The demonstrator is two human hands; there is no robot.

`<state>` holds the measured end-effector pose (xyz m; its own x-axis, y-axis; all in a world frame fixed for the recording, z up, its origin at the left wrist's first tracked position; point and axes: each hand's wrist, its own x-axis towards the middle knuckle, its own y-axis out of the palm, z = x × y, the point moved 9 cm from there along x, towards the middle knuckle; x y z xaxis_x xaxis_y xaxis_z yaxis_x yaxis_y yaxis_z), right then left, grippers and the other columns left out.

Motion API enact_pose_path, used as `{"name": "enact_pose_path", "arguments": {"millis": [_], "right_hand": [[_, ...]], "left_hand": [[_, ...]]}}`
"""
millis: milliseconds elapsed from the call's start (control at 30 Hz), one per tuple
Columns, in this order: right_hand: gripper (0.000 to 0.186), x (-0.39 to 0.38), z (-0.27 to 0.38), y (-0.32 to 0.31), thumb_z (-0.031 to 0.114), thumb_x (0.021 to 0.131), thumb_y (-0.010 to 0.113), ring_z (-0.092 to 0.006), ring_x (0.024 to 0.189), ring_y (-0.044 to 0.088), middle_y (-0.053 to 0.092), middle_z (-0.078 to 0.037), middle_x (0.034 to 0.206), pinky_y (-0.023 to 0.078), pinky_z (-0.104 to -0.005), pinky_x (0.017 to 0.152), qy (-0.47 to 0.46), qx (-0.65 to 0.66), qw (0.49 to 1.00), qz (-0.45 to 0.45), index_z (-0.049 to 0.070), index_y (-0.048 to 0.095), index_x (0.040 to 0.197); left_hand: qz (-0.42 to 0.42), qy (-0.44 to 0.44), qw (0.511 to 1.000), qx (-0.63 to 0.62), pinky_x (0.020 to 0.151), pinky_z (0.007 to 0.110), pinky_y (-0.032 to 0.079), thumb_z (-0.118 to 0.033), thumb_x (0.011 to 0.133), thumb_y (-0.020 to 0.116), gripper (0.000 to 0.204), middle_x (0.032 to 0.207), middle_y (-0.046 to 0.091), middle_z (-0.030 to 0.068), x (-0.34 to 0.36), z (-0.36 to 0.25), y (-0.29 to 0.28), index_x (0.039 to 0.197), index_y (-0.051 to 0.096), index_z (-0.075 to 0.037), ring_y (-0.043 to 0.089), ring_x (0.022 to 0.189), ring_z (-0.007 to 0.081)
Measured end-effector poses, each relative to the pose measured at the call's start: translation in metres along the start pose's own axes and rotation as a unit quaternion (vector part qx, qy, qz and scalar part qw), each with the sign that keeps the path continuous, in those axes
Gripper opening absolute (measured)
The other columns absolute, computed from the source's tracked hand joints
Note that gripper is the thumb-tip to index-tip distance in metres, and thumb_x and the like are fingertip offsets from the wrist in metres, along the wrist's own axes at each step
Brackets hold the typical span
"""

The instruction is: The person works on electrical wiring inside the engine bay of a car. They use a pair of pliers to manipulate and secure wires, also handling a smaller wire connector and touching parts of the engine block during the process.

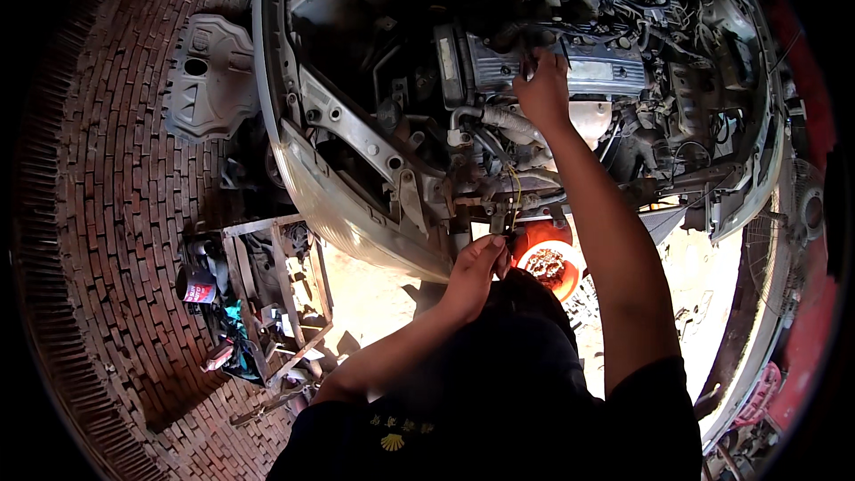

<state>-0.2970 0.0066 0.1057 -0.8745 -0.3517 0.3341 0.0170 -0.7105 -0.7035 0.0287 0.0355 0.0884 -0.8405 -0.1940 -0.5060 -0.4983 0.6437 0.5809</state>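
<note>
My right hand [543,93] reaches over the engine, its fingers closed at the edge of the ribbed silver engine cover [601,77]. What those fingers grip is dark and too small to make out. Low in front, by the car's front edge, my left hand [476,274] is pinched closed on something small that I cannot make out. Just above it hangs a thin yellow wire [515,189]. A corrugated hose [509,119] runs in front of the engine cover, below my right hand.
An orange basin [571,278] holding small parts stands on the floor below. To the left are the headlight [356,232], a wooden frame [282,263], a dark can [194,285] and a grey metal cover [212,80] by the brick surface. A fan [806,209] stands at the right.
</note>
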Motion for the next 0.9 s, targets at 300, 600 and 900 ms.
{"name": "enact_pose_path", "arguments": {"millis": [300,600,900], "right_hand": [[0.025,0.015,0.005,-0.005,0.008,0.089,0.063,-0.0393,0.104,0.065,0.069,-0.015,0.111,0.053,-0.0482,0.093,-0.133,-0.047,0.989,-0.038,0.008,0.076,0.11],[0.034,-0.042,0.013,-0.078,0.019,0.101,0.063,-0.032,0.111,0.069,0.072,-0.015,0.12,0.053,-0.0402,0.097,-0.125,0.066,0.988,-0.057,0.004,0.067,0.131],[0.052,-0.211,0.052,-0.146,0.004,0.082,0.081,-0.0217,0.083,0.068,0.069,-0.009,0.105,0.055,-0.0321,0.077,-0.063,0.205,0.961,0.175,0.004,0.065,0.132]], "left_hand": [[0.07,-0.034,0.967,-0.243,0.077,0.033,0.042,-0.024,0.106,0.048,0.027,0.074,0.051,0.0024,0.015,-0.005,0.008,0.083,0.052,-0.01,0.05,0.076,0.0179],[0.087,-0.055,0.947,-0.306,0.081,0.033,0.046,-0.026,0.105,0.053,0.023,0.081,0.053,0.0014,0.025,-0.011,0.016,0.089,0.055,-0.011,0.053,0.081,0.0189],[0.116,-0.081,0.949,-0.282,0.084,0.033,0.048,-0.025,0.105,0.054,0.02,0.087,0.055,0.002,0.036,-0.005,0.022,0.094,0.055,-0.009,0.056,0.087,0.0185]]}}
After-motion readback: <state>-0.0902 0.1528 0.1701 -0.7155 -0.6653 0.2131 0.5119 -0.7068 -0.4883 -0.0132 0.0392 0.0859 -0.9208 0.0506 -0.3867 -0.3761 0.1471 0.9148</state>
